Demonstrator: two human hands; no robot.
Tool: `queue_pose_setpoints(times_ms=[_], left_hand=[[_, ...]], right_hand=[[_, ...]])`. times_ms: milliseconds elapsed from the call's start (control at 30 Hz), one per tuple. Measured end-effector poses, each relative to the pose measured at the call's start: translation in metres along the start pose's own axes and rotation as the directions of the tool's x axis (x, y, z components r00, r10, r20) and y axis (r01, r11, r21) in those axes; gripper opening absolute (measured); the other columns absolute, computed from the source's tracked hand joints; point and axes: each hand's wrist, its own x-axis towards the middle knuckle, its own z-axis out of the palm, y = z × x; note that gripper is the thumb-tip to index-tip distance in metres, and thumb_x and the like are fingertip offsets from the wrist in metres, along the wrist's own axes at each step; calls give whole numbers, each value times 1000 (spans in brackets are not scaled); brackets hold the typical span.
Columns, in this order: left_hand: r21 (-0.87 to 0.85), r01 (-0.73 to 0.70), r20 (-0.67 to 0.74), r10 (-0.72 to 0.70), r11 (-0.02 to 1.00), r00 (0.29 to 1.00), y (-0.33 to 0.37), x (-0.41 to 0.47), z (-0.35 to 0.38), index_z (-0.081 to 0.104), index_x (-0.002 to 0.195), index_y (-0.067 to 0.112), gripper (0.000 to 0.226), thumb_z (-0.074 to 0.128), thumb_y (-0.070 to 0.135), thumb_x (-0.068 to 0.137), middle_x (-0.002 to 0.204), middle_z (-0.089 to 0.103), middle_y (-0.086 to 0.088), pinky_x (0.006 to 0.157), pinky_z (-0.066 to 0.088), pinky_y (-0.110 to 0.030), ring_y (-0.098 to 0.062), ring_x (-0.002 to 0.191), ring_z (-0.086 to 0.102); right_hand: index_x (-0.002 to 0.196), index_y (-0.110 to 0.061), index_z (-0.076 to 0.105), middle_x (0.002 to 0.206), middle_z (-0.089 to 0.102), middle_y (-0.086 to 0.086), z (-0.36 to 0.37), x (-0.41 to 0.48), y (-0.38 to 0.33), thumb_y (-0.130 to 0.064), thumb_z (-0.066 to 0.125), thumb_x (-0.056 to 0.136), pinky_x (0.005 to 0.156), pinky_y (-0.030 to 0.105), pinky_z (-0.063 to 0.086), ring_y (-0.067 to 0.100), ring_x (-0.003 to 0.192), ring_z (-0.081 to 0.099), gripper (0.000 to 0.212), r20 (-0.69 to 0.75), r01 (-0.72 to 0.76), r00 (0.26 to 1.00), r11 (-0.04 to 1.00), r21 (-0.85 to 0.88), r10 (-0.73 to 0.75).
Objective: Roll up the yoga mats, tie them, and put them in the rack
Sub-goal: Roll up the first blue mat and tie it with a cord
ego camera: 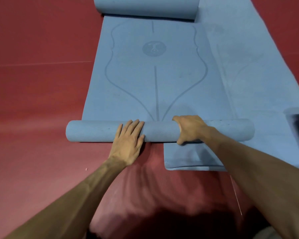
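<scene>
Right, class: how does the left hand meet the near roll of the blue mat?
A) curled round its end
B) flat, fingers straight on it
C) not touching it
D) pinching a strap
B: the left hand lies flat with straight fingers on the near roll, while the right hand curls round it.

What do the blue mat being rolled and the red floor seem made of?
Blue mat: likely foam or rubber, matte; fine ribbed texture on its rolled part, rolls without creasing. Red floor: probably vinyl or rubber sheet, smooth, faint sheen.
</scene>
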Motion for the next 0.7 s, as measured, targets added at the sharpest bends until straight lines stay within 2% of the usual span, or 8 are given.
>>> queue_pose_setpoints(times_ms=[133, 267, 333, 400, 467, 567, 633, 700], left_hand=[[-57, 37, 25, -36, 998, 999, 11, -36, -1, 27, 150, 23, 69, 5, 49, 91, 155, 28, 5, 117, -2, -32, -15, 146, 14], [-51, 50, 35, -48, 997, 998, 23, -65, 0, 47, 138, 23, 62, 12, 48, 93, 139, 49, 5, 115, 18, -38, -18, 134, 38], [-33, 29, 66, -26, 999, 997, 25, -78, 5, 50, 135, 23, 58, 16, 48, 94, 134, 52, 6, 114, 23, -40, -18, 128, 43], [0, 12, 72, -12, 1000, 997, 24, -81, 10, 50, 134, 23, 57, 18, 49, 95, 132, 53, 6, 112, 27, -41, -19, 126, 45], [27, -1, 85, -1, 1000, 996, 22, -77, 11, 49, 135, 23, 58, 17, 50, 94, 131, 53, 6, 110, 28, -39, -19, 123, 46], [58, -26, 132, 18, 998, 991, 15, -71, 18, 44, 139, 24, 60, 14, 51, 94, 133, 51, 6, 109, 26, -37, -20, 124, 45], [88, -52, 136, 40, 995, 990, 13, -72, 24, 44, 139, 23, 58, 15, 50, 97, 132, 52, 5, 107, 24, -37, -22, 121, 48], [112, -62, 117, 49, 992, 992, 10, -72, 29, 46, 137, 21, 58, 11, 49, 100, 130, 54, 4, 103, 24, -37, -24, 116, 52]], right_hand=[[113, -25, 48, 90, 60, -7, 4, -21, -6, -33, 79, 56, 69, 31, 46, 18, 84, 57, 65, 140, -5, 990, 997, 76, -6], [110, -28, 51, 97, 59, -10, 23, -48, -11, -35, 82, 56, 72, 29, 42, 16, 89, 55, 63, 285, 39, 956, 993, 116, -71], [108, -29, 51, 97, 60, -10, 34, -57, -12, -37, 83, 55, 71, 28, 39, 15, 88, 55, 63, 314, 38, 946, 991, 131, -78], [107, -29, 49, 95, 58, -10, 41, -59, -11, -37, 83, 55, 71, 28, 39, 16, 88, 55, 63, 295, 32, 953, 988, 149, -75], [111, -27, 49, 102, 54, -7, 46, -58, -10, -40, 83, 54, 78, 30, 43, 17, 96, 53, 68, 252, 49, 964, 988, 144, -84], [130, -25, 45, 119, 40, -1, 59, -62, -6, -58, 82, 52, 98, 33, 38, 19, 111, 39, 93, 117, 119, 985, 992, 40, -123], [136, -27, 40, 121, 38, -2, 65, -67, -5, -70, 78, 52, 103, 33, 33, 17, 112, 36, 102, 38, 150, 988, 988, 39, -152], [134, -26, 39, 121, 39, -4, 70, -70, -4, -74, 73, 51, 102, 34, 33, 16, 112, 39, 102, -35, 161, 987, 985, 59, -159]])
